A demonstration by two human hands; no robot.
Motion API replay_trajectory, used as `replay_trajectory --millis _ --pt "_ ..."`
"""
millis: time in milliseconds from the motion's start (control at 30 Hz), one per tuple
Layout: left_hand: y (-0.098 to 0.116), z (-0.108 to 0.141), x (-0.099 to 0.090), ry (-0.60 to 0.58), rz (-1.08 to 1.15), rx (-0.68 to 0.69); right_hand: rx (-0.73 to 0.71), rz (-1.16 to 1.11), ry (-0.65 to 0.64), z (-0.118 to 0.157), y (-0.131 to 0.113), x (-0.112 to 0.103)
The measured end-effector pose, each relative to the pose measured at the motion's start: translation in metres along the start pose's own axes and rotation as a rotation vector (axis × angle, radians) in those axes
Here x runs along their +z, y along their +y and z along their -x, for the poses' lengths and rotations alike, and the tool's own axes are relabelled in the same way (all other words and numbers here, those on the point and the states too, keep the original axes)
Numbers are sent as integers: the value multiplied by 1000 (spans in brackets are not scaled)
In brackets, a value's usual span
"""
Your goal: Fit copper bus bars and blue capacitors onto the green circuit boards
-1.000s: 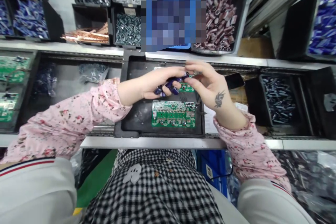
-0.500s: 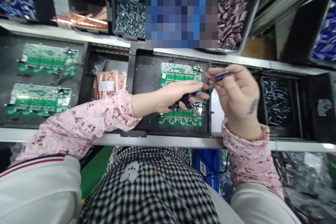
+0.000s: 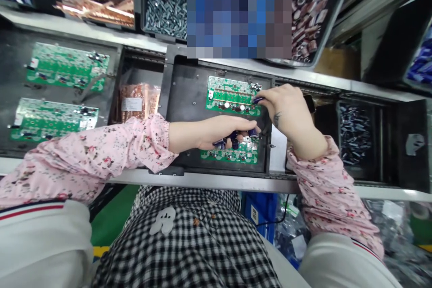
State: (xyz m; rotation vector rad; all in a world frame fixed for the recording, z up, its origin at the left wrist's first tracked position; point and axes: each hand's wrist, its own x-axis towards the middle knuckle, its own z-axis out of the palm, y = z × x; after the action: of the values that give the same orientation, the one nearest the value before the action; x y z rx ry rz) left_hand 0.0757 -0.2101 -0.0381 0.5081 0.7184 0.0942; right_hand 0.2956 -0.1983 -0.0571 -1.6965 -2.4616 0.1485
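Note:
My left hand (image 3: 219,129) lies over the near green circuit board (image 3: 232,154) and is closed around a bunch of dark blue capacitors (image 3: 232,137). My right hand (image 3: 285,110) pinches a single blue capacitor (image 3: 258,99) and presses it against the right edge of the far green circuit board (image 3: 232,95). Both boards sit in a black tray (image 3: 184,99) in front of me.
Two more green boards (image 3: 67,66) (image 3: 54,119) lie in a black tray on the left. A bag of copper parts (image 3: 137,99) sits between the trays. A bin of dark capacitors (image 3: 356,132) is on the right. Bins of screws (image 3: 165,9), copper strips (image 3: 97,9) and reddish parts (image 3: 308,15) line the back.
My right hand took one capacitor from the bunch, lifted it, then lowered it onto the far board. My left hand sank toward the near board. The view shifted right and down.

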Motion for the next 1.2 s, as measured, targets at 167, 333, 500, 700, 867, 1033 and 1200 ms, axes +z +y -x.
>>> replay_trajectory --millis 167,333,500,700,867,1033,1200 --pt "6 2 -2 50 118 -26 -72 -4 10 -4 1 -2" --pt "9 3 -3 19 299 -54 -47 -140 16 4 -15 -9" --pt "6 0 -5 37 283 -63 -108 -498 65 30 -40 -19" --pt "4 -1 -6 38 206 -70 65 -277 135 33 -28 -9" --pt "1 0 -6 86 145 -72 110 -95 126 27 -15 3" --pt "-2 -1 -4 105 -9 -14 124 -68 126 29 -19 5" --pt "1 0 -2 125 67 -41 139 -64 123 29 -20 5"
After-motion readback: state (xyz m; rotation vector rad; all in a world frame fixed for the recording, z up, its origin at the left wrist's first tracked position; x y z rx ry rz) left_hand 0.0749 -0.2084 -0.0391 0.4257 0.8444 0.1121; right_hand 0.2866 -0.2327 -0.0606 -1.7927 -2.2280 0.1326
